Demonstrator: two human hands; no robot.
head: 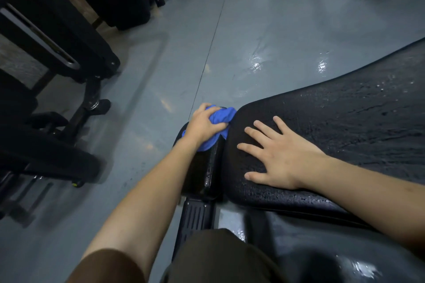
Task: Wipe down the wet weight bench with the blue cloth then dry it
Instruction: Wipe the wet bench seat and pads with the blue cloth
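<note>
The left hand (203,125) grips the bunched blue cloth (218,122), fingers curled round it, and holds it on the far end of the bench's small pad (203,174), just beside the gap to the long pad (345,122). The right hand (279,156) lies flat on the long pad near its left end, fingers spread and straight. Water beads show on the long pad's surface and front edge. The grey floor (230,41) shines beyond the bench. Black gym frames (69,37) stand at the left.
</note>
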